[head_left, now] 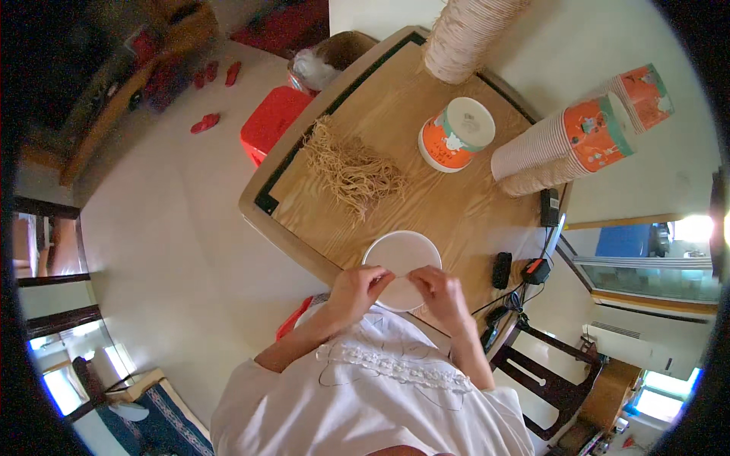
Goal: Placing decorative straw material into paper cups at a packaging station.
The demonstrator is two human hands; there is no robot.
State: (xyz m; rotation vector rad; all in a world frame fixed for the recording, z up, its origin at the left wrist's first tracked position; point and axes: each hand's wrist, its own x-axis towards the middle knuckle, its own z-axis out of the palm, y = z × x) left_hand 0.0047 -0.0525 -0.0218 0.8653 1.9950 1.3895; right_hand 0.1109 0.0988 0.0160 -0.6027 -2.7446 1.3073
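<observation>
A round white paper tub stands at the table's near edge, its mouth facing up. My left hand and my right hand meet over its near rim. The fingers of both are pinched together, tips close to each other. Between them there may be a thin light strand, too fine to make out. Beyond the tub, to the left, lies a loose pile of tan paper-like strings. An orange and green printed tub sits upside down farther back on the wooden table.
Long nested stacks of paper tubs lie at the right, with another tall stack at the far edge. Black adapters and cables are on the right side. A red stool and a bin stand left beyond the table.
</observation>
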